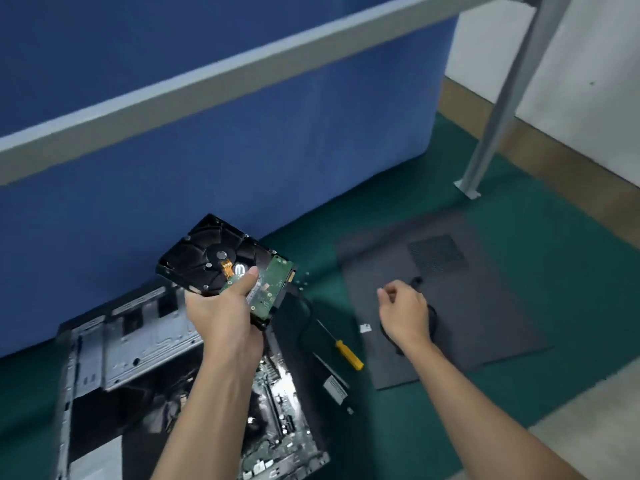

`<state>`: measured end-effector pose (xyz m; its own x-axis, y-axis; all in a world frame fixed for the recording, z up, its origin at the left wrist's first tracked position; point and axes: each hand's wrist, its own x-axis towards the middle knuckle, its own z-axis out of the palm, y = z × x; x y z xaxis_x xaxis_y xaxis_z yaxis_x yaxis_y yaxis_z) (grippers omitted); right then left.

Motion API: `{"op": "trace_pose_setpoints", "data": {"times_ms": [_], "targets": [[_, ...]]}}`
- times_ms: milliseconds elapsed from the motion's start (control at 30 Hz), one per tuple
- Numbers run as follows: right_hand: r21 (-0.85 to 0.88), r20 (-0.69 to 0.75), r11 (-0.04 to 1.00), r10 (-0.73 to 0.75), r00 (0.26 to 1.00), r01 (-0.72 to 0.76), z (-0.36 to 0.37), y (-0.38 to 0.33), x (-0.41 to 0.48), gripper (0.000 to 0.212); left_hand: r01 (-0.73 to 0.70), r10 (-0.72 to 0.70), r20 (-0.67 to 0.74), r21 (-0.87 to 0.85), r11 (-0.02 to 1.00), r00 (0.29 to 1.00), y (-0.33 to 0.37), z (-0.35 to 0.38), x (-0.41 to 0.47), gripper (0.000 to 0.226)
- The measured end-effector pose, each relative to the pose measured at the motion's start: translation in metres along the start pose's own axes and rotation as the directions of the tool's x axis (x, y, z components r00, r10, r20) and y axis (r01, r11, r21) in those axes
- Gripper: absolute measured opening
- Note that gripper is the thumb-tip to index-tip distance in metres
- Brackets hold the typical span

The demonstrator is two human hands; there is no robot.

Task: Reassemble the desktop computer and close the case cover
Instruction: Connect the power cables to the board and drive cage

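Note:
My left hand (221, 313) grips a black hard drive (207, 258) with its green circuit board facing up, held above the open computer case (131, 344) that lies on the floor. The motherboard (280, 403) shows inside the case at its right side. My right hand (403, 311) hovers over the dark case cover (485, 299), which lies flat on the green floor to the right. Its fingers are curled, and whether they pinch anything is not clear. A black cable (306, 327) runs from under the drive toward the floor.
A yellow-handled screwdriver (348, 353) lies on the floor between the case and the cover. Small screws (303, 282) are scattered near the drive. A blue partition (242, 150) stands behind the case, and a grey desk leg (485, 161) stands at the back right.

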<state>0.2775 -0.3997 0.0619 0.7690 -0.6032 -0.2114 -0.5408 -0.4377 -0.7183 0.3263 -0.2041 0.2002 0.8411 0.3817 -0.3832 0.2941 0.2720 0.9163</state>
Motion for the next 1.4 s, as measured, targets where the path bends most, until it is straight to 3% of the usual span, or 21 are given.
{"op": "trace_pose_setpoints", "data": {"times_ms": [167, 267, 367, 467, 567, 633, 767, 967, 1133, 1200, 1267, 1300, 1333, 1400], "targets": [[-0.258, -0.207, 0.957, 0.079, 0.975, -0.133, -0.003, 0.043, 0.022, 0.025, 0.078, -0.081, 0.041, 0.073, 0.994, 0.996, -0.025, 0.021, -0.010, 0.049], [-0.260, -0.100, 0.942, 0.192, 0.976, -0.212, -0.002, 0.059, 0.030, 0.032, 0.075, -0.082, 0.073, 0.100, 0.992, 0.994, -0.033, 0.024, -0.013, 0.058], [-0.151, 0.077, 0.943, 0.312, 0.947, -0.298, -0.004, 0.075, 0.035, 0.020, 0.085, -0.094, 0.053, 0.142, 0.986, 0.994, -0.039, 0.024, -0.012, 0.051], [0.186, 0.109, 0.920, 0.329, 0.938, -0.344, -0.007, 0.084, 0.038, 0.009, 0.107, -0.114, 0.036, 0.153, 0.982, 0.993, -0.041, 0.023, -0.009, 0.045], [0.526, 0.198, 0.757, 0.335, 0.921, -0.389, -0.013, 0.079, 0.037, 0.007, 0.108, -0.115, 0.037, 0.148, 0.983, 0.993, -0.041, 0.025, -0.008, 0.057], [0.642, 0.224, 0.668, 0.308, 0.925, -0.377, -0.017, 0.073, 0.037, 0.008, 0.097, -0.104, 0.043, 0.135, 0.986, 0.994, -0.040, 0.026, -0.008, 0.060], [0.784, 0.274, 0.467, 0.330, 0.903, -0.408, -0.022, 0.065, 0.036, 0.008, 0.090, -0.098, 0.052, 0.138, 0.986, 0.994, -0.039, 0.028, -0.011, 0.060], [0.791, 0.286, 0.405, 0.417, 0.863, -0.458, -0.021, 0.069, 0.030, 0.013, 0.114, -0.121, 0.035, 0.152, 0.982, 0.992, -0.040, 0.027, -0.015, 0.056], [0.730, 0.309, 0.488, 0.388, 0.868, -0.478, -0.015, 0.082, 0.022, 0.012, 0.137, -0.140, 0.012, 0.142, 0.980, 0.990, -0.041, 0.023, -0.018, 0.047], [0.640, 0.298, 0.623, 0.337, 0.893, -0.449, -0.013, 0.087, 0.020, 0.008, 0.143, -0.145, 0.003, 0.146, 0.979, 0.989, -0.041, 0.022, -0.019, 0.044], [0.328, 0.214, 0.910, 0.192, 0.958, -0.256, -0.013, 0.093, 0.018, 0.006, 0.147, -0.147, -0.005, 0.145, 0.979, 0.989, -0.041, 0.020, -0.020, 0.042], [0.120, 0.191, 0.988, 0.077, 0.979, -0.101, -0.015, 0.097, 0.017, 0.011, 0.148, -0.149, -0.008, 0.142, 0.979, 0.989, -0.041, 0.020, -0.020, 0.042], [-0.058, 0.210, 0.997, -0.044, 0.977, 0.057, -0.016, 0.100, 0.014, 0.018, 0.149, -0.149, -0.010, 0.140, 0.979, 0.989, -0.040, 0.019, -0.020, 0.043], [-0.332, 0.341, 0.885, -0.209, 0.916, 0.326, -0.018, 0.108, 0.010, 0.025, 0.143, -0.144, -0.006, 0.125, 0.982, 0.990, -0.038, 0.019, -0.020, 0.048]]}}
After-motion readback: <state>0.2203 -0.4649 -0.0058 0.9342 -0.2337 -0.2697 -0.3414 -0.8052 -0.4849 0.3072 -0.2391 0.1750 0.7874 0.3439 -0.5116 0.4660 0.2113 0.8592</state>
